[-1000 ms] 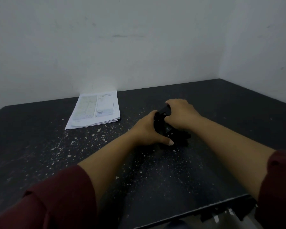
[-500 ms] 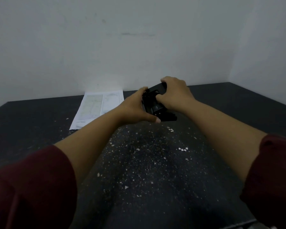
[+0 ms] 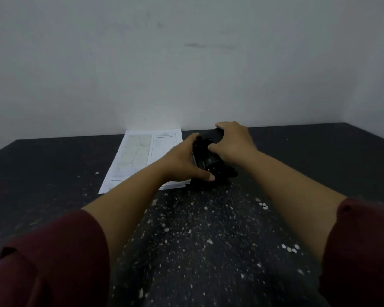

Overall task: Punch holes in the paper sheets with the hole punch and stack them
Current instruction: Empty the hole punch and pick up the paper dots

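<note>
At frame centre, the left hand (image 3: 182,165) and right hand (image 3: 233,142) both clasp the black punch (image 3: 211,162), left at its side, right over its top, probably to steady and aim it. The punch sits at the right edge of the paper (image 3: 140,156), left of centre on the table (image 3: 53,165). White chads (image 3: 289,249) litter the foreground.

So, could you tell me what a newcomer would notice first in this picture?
Both hands, the left hand and right hand, clasp a black hole punch at mid-table. Beside it on the left lies a stack of printed paper sheets against the wall. White paper dots litter the dark table.
</note>
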